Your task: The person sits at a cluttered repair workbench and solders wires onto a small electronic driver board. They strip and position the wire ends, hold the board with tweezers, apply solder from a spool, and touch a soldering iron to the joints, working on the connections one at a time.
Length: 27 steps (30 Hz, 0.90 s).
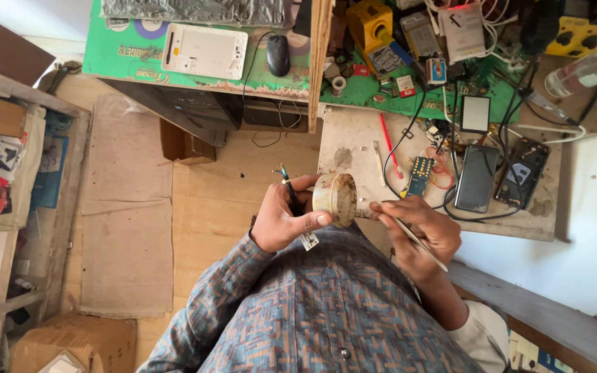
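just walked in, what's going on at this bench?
A person in a patterned shirt holds a small round, cream-coloured part in the left hand, together with a dark cable whose bare wire ends stick out above the fingers. The right hand holds a thin metal tool right beside the part. Ahead, the workbench carries two phones, a red-handled tool, a small circuit board and loose wires.

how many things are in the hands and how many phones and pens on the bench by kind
Round cream part, left hand: 1
Thin tool, right hand: 1
Dark phones: 2
Red pen: 1
Total: 5
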Motion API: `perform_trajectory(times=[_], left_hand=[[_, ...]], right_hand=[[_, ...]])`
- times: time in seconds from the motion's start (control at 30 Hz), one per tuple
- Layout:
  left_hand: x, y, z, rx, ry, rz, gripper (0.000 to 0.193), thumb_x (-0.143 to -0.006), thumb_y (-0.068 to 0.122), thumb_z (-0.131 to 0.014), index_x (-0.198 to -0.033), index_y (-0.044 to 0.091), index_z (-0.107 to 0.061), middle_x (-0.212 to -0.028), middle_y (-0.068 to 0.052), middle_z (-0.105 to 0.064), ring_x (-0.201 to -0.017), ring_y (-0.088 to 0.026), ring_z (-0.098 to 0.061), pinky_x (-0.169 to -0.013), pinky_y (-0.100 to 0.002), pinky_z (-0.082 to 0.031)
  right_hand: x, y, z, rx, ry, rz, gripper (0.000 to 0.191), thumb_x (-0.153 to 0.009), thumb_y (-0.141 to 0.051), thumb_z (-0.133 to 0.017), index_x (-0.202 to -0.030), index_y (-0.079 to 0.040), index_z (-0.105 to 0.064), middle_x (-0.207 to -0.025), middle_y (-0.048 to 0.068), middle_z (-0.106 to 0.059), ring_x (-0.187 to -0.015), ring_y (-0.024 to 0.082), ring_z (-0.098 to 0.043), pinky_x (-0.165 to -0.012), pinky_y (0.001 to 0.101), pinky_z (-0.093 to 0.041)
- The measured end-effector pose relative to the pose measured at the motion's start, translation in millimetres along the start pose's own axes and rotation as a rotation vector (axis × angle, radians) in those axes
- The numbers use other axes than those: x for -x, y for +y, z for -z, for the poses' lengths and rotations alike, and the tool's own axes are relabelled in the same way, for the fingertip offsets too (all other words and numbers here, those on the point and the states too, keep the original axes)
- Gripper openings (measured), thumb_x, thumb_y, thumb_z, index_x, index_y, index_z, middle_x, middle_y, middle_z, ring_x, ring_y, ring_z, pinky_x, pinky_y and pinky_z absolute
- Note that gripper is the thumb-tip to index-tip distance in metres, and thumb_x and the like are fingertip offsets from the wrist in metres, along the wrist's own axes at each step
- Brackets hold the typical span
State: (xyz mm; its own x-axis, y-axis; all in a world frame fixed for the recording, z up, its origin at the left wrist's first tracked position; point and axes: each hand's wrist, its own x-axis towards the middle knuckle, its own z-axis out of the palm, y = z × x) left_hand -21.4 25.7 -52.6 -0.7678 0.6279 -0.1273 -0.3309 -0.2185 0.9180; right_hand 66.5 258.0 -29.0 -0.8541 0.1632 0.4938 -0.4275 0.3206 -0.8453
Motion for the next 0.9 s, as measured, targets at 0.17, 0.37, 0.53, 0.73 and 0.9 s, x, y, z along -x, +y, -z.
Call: perform_trajectory(times=[0.17,0.37,0.53,0.73,0.9], left_hand=[[-0.8,0.3,-4.8,-0.017,-0.004,0.016,0.075,-0.083,0.026,-0.088,-0.139,-0.013,-0.057,-0.1,-0.006,-0.075,-0.086,-0.005,-0.065,-0.073,-0.021,-0.053],[1.4,1.9,-7.4,-0.047,-0.001,0.017,0.073,-0.083,0.028,-0.088,-0.137,-0.012,-0.058,-0.1,-0.005,-0.075,-0.086,-0.004,-0.066,-0.074,-0.021,-0.055],[5.2,1.6,-7.1,-0.061,0.023,0.014,0.072,-0.083,0.027,-0.088,-0.137,-0.013,-0.06,-0.098,-0.006,-0.073,-0.084,-0.005,-0.064,-0.072,-0.021,-0.053],[8.3,2.2,-5.4,-0.075,0.047,0.025,0.071,-0.083,0.025,-0.088,-0.137,-0.012,-0.061,-0.101,-0.007,-0.075,-0.085,-0.006,-0.063,-0.073,-0.022,-0.052],[9.6,3.5,-4.4,-0.032,0.04,0.004,0.069,-0.084,0.023,-0.087,-0.137,-0.012,-0.059,-0.106,-0.008,-0.075,-0.091,-0.006,-0.068,-0.079,-0.023,-0.057]], right_hand=[[-12.7,-9.0,0.5,0.242,-0.092,0.096,0.017,-0.083,0.003,-0.081,-0.098,-0.001,-0.073,-0.094,0.01,-0.076,-0.081,0.02,-0.072,-0.074,0.0297,-0.054],[-21.2,-14.4,-7.3,0.357,-0.094,0.176,0.019,-0.083,0.004,-0.082,-0.098,-0.003,-0.073,-0.093,0.008,-0.076,-0.081,0.019,-0.073,-0.074,0.033,-0.05],[-18.7,-15.5,-8.8,0.438,-0.074,0.248,0.018,-0.082,0.002,-0.084,-0.095,-0.004,-0.073,-0.092,0.007,-0.076,-0.08,0.019,-0.072,-0.074,0.0349,-0.049],[-20.2,-10.2,-12.5,0.446,-0.076,0.294,0.02,-0.082,0.003,-0.085,-0.096,-0.005,-0.073,-0.094,0.006,-0.076,-0.081,0.018,-0.072,-0.078,0.0353,-0.051],[-21.7,-9.9,-13.0,0.415,-0.115,0.295,0.021,-0.079,0.004,-0.084,-0.095,-0.005,-0.073,-0.094,0.006,-0.075,-0.081,0.018,-0.072,-0.078,0.0354,-0.051]])
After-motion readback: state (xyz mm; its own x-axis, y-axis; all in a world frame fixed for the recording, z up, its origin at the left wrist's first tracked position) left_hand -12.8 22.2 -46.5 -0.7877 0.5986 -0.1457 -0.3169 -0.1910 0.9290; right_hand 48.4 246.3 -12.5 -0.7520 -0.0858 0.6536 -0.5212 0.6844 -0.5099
